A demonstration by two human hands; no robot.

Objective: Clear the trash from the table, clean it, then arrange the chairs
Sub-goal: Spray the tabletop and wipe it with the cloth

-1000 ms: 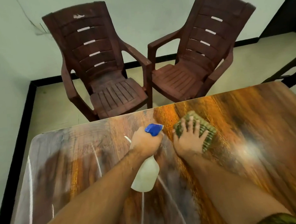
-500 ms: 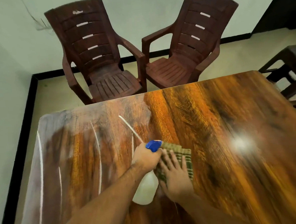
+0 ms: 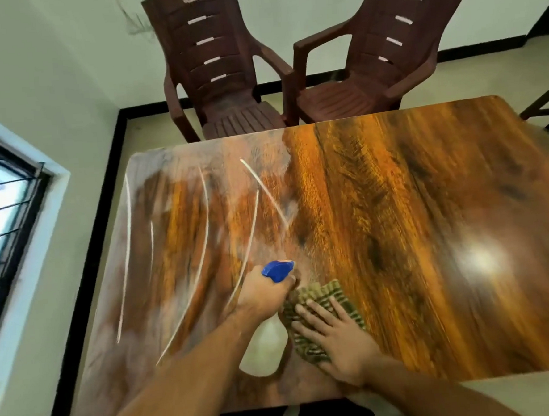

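A glossy wooden table [image 3: 396, 216] fills the view, with pale wet streaks on its left half. My left hand [image 3: 262, 293] grips the neck of a white spray bottle [image 3: 265, 346] with a blue nozzle [image 3: 277, 269], held above the near part of the table. Just to its right, my right hand [image 3: 336, 339] presses flat with spread fingers on a green checked cloth [image 3: 323, 296] that lies on the tabletop near the front edge. Two dark brown plastic chairs, one on the left [image 3: 216, 73] and one on the right [image 3: 383, 59], stand beyond the far edge.
A barred window [image 3: 4, 218] is set in the left wall. Part of another dark chair [image 3: 546, 107] shows past the table's right corner. A black skirting runs along the floor by the walls.
My right hand has dragged the cloth from the far middle of the table back toward the near edge. The left hand and bottle came back with it. The camera has tilted down and pulled back.
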